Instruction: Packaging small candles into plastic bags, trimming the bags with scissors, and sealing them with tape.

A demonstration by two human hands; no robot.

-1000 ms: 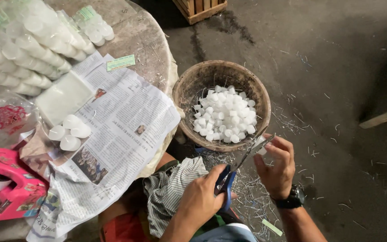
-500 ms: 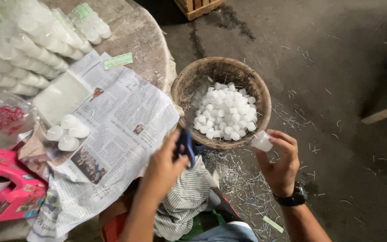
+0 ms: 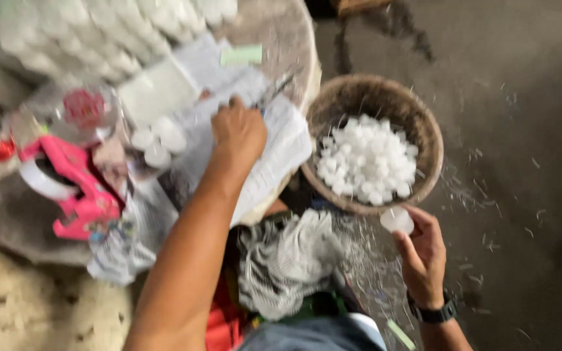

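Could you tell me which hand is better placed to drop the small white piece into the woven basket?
The right hand: it holds the white piece just beside the basket rim. The left hand is over the newspaper with scissors.

**Head view: both hands, table and basket**

Your left hand (image 3: 239,133) is stretched out over the newspaper (image 3: 281,146) on the round table (image 3: 281,39), fist closed around scissors (image 3: 274,91); only the blades show, past your knuckles. Frame is blurred, so the grip detail is unclear. Your right hand (image 3: 424,257), with a dark watch (image 3: 432,314) on the wrist, pinches a small white cup (image 3: 397,220) just below the rim of the woven basket (image 3: 424,130), which sits on the floor filled with white pieces (image 3: 365,159). A pink object (image 3: 73,185) lies at the table's left. A checked cloth (image 3: 287,260) lies over your lap.
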